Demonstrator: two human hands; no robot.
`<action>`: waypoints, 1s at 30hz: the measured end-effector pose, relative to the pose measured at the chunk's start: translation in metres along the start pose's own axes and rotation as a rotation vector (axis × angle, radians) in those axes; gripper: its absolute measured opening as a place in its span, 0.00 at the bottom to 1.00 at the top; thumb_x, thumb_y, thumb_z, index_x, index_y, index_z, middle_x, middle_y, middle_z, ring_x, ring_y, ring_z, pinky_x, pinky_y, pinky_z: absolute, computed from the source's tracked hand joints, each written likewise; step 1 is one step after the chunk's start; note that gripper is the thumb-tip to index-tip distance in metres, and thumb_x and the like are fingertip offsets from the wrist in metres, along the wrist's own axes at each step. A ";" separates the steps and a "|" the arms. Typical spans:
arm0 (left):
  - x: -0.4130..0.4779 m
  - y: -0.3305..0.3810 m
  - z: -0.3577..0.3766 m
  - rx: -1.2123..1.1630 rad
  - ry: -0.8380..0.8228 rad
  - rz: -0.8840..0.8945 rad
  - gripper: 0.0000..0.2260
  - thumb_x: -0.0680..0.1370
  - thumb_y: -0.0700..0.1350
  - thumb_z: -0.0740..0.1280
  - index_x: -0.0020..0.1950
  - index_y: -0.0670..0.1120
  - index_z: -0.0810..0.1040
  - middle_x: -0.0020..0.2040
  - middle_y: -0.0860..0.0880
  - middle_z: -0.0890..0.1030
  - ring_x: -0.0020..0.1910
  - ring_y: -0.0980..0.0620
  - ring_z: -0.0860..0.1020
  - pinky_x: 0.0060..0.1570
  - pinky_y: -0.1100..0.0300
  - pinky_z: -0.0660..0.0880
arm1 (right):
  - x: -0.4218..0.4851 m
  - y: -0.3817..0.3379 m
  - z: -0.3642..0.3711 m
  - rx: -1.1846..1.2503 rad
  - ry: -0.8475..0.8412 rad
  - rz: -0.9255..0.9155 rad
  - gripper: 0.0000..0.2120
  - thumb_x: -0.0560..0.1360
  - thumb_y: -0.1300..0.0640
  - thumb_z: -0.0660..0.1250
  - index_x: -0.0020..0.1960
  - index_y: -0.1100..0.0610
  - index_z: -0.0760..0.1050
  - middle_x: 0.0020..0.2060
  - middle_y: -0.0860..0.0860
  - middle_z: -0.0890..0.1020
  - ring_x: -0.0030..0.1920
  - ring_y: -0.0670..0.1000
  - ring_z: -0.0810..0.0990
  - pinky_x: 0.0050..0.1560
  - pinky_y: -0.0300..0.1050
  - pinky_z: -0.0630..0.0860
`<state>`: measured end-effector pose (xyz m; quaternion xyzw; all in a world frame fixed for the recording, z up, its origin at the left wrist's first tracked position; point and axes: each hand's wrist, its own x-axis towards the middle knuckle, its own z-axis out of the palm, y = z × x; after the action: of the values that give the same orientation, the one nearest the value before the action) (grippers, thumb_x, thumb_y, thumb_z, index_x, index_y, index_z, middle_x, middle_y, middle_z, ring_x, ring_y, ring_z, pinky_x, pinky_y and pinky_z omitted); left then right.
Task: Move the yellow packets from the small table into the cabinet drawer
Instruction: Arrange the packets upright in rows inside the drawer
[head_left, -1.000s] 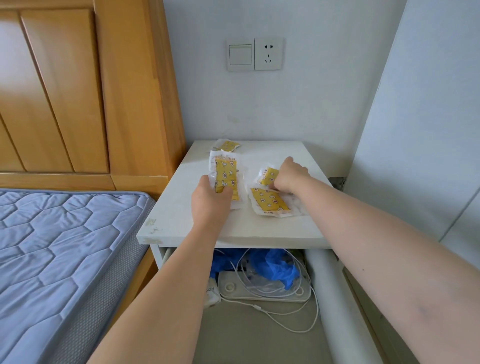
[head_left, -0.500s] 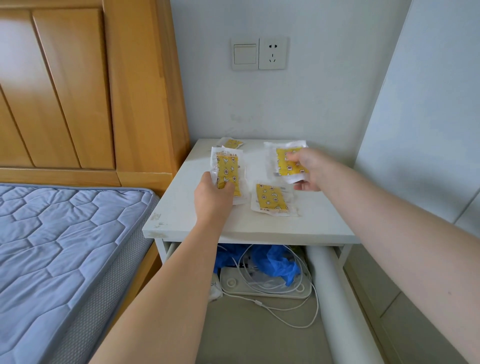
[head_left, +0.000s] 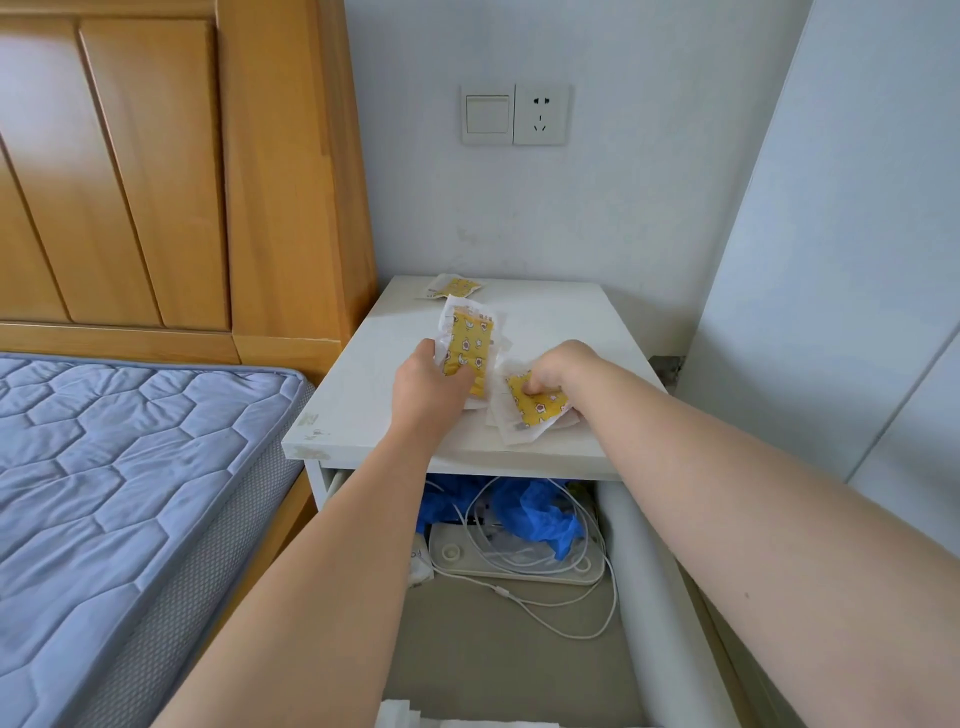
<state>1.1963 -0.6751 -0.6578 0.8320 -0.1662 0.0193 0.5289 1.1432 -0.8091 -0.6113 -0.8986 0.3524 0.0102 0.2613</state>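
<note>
**You:** What has changed in the last half second?

**Spotter:** Your right hand (head_left: 558, 370) was up over the far right of the small white table (head_left: 358, 400) with a packet pinched. It has come down, and its fingers now curl onto the near yellow packets (head_left: 540, 408), a loose pile with white plastic edges at the near right of the top. I can't say for sure whether the carried one is in that pile, though the layered edges suggest it.

**You:** And the left?

**Spotter:** Your left hand (head_left: 428, 387) grips the flat yellow packet with white borders (head_left: 467, 345), now tilted up off the table, just left of the pile.

**You:** How far along am I?

**Spotter:** Still gathering, I'd judge. No yellow packet shows in the open drawer (head_left: 641, 561) below, which holds a crumpled blue plastic bag (head_left: 535, 512) and white cables (head_left: 571, 618). One small yellow packet (head_left: 456, 287) waits at the far left corner, apart from both hands. Collect it before you go down.
</note>
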 end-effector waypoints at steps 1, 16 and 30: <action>0.000 0.000 0.000 0.001 -0.013 -0.003 0.06 0.77 0.44 0.65 0.52 0.46 0.72 0.42 0.55 0.75 0.39 0.59 0.73 0.32 0.65 0.68 | -0.003 0.000 -0.001 0.021 -0.001 0.022 0.15 0.79 0.52 0.63 0.60 0.61 0.74 0.56 0.56 0.77 0.63 0.56 0.75 0.60 0.44 0.71; -0.057 0.001 0.003 -0.101 -0.050 0.118 0.04 0.77 0.44 0.67 0.49 0.46 0.74 0.41 0.53 0.79 0.39 0.54 0.78 0.38 0.55 0.80 | -0.037 0.053 0.023 1.067 0.066 0.073 0.23 0.65 0.62 0.77 0.58 0.63 0.75 0.52 0.54 0.81 0.54 0.55 0.79 0.58 0.51 0.75; -0.133 -0.072 -0.021 0.031 -0.372 -0.102 0.02 0.76 0.44 0.67 0.47 0.49 0.75 0.40 0.51 0.80 0.34 0.54 0.77 0.25 0.66 0.72 | -0.144 0.094 0.101 0.997 0.033 -0.145 0.07 0.74 0.60 0.68 0.52 0.56 0.78 0.45 0.52 0.84 0.45 0.52 0.83 0.46 0.49 0.81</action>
<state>1.0953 -0.5944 -0.7391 0.8366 -0.2185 -0.1592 0.4765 0.9917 -0.7287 -0.7132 -0.6868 0.2554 -0.1917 0.6530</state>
